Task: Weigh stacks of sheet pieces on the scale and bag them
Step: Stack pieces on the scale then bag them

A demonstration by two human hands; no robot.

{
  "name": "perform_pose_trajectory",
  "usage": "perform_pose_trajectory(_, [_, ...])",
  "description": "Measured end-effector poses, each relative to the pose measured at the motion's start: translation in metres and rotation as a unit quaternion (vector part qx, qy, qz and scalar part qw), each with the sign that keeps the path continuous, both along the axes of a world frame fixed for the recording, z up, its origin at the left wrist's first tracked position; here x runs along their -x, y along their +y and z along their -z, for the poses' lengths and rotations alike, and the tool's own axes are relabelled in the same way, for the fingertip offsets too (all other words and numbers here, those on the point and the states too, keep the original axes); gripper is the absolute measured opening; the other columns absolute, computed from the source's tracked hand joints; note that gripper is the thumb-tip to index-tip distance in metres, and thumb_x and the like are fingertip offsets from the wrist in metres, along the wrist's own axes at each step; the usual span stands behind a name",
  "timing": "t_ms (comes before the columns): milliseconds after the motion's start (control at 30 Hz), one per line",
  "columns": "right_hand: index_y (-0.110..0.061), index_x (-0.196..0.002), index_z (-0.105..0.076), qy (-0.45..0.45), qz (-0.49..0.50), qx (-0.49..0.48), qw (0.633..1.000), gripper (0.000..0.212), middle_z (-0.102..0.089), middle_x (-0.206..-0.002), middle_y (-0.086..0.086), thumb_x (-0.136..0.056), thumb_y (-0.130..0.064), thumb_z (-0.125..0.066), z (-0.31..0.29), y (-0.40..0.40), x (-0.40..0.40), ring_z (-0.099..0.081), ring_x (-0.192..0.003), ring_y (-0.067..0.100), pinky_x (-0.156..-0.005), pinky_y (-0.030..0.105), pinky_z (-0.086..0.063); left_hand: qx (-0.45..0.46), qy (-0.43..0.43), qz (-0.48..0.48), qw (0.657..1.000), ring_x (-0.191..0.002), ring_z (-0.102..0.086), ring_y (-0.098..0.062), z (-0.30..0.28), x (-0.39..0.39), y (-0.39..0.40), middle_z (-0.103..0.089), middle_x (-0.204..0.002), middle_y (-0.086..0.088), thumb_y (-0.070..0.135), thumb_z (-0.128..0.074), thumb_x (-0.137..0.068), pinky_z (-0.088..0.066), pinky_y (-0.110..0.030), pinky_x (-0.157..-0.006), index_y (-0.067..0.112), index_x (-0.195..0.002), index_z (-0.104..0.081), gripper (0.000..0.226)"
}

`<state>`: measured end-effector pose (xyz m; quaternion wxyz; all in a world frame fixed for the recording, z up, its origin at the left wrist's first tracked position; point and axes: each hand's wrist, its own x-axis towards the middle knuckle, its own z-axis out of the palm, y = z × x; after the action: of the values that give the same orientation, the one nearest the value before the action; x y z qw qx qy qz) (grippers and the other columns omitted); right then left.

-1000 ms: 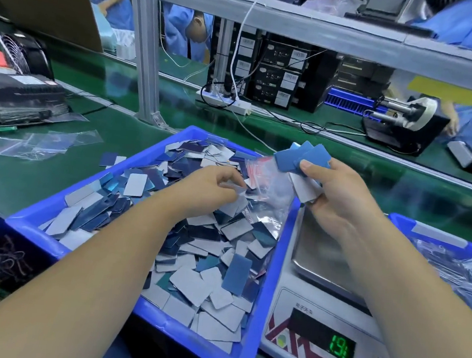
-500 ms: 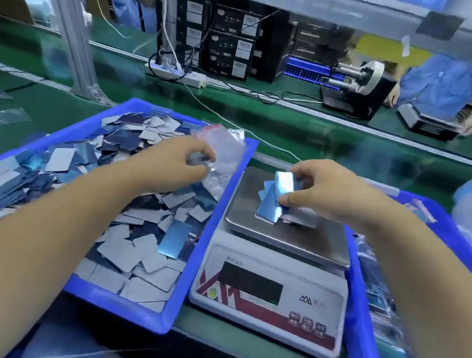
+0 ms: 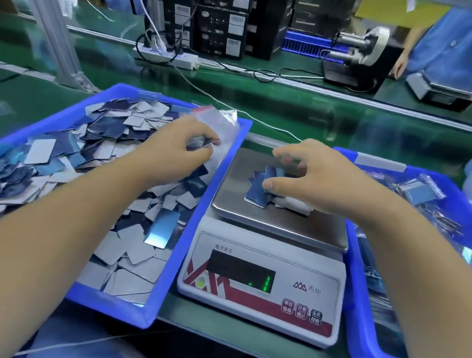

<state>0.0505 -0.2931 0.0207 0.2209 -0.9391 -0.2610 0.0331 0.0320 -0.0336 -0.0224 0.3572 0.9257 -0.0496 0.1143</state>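
Observation:
A white scale with a steel pan stands between two blue bins. A fanned stack of blue and grey sheet pieces lies on the pan. My right hand arches over the stack, its thumb tip touching the top piece and its fingers raised off it. My left hand hovers over the left bin of several loose sheet pieces. It pinches a clear plastic bag with a red strip, together with a dark piece. The scale's display shows a green digit.
The right blue bin holds filled clear bags. Beyond the bins, on the green bench, lie a power strip with cables, black boxes, a label dispenser and another scale. A person in blue stands at the far right. An aluminium post rises at the left.
My right hand carried the stack from the air down onto the scale pan and has loosened around it. The left hand stays over the bin with the bag. The view swung right and down.

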Motion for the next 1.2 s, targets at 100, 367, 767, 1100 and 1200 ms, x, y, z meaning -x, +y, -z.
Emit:
perform_pose_trajectory(100, [-0.033,-0.122,-0.063,-0.015,0.024,-0.035,0.999,0.045,-0.056,-0.11,-0.009,-0.082,-0.052,-0.069,0.004,-0.001,0.0,-0.055,-0.099,0.012,-0.085,0.032,-0.043,0.013,0.0,-0.007,1.0,-0.079,-0.05,0.013,-0.001,0.003,-0.001,-0.057,-0.103,0.013,0.018,-0.056,-0.098,-0.036,-0.003,-0.066,0.03,-0.103,-0.07,0.019])
perform_pose_trajectory(367, [-0.031,-0.098,-0.069,-0.07,0.082,-0.124,0.986,0.012,-0.063,-0.084,-0.017,-0.088,-0.036,-0.068,0.006,-0.007,-0.007,-0.052,-0.072,-0.003,-0.063,0.015,-0.037,0.082,0.032,-0.051,0.995,-0.042,-0.041,0.0,-0.001,0.006,0.007,-0.054,-0.054,0.019,0.007,-0.046,-0.092,-0.033,-0.017,-0.041,0.029,-0.087,-0.071,0.034])
perform_pose_trajectory(767, [-0.028,-0.091,-0.071,-0.061,0.079,-0.142,0.985,0.005,-0.065,-0.077,-0.019,-0.089,-0.03,-0.067,0.008,-0.007,-0.007,-0.054,-0.07,-0.004,-0.062,0.019,-0.041,0.091,-0.057,-0.041,0.993,-0.056,-0.048,-0.006,-0.013,0.011,-0.009,-0.061,-0.073,0.004,0.01,-0.052,-0.093,-0.037,-0.011,-0.052,0.023,-0.097,-0.072,0.024])
perform_pose_trajectory(1100, [-0.026,-0.082,-0.072,-0.073,0.119,-0.164,0.976,0.008,-0.065,-0.07,-0.016,-0.087,-0.023,-0.067,0.008,-0.016,-0.016,-0.053,-0.064,-0.001,-0.058,0.014,-0.039,-0.055,-0.061,0.18,0.98,-0.079,-0.05,-0.012,-0.033,0.007,-0.082,-0.059,-0.088,0.001,0.026,-0.061,-0.09,-0.041,-0.022,-0.07,0.013,-0.104,-0.061,0.019])
perform_pose_trajectory(1200, [-0.025,-0.081,-0.072,-0.069,0.13,-0.176,0.973,0.007,-0.062,-0.067,-0.013,-0.087,-0.024,-0.068,0.006,-0.017,-0.018,-0.051,-0.063,0.003,-0.06,0.022,-0.038,-0.07,-0.046,0.203,0.976,-0.087,-0.047,-0.007,-0.033,0.002,-0.091,-0.055,-0.1,0.001,0.045,-0.053,-0.087,-0.039,-0.015,-0.078,0.016,-0.114,-0.059,0.039])
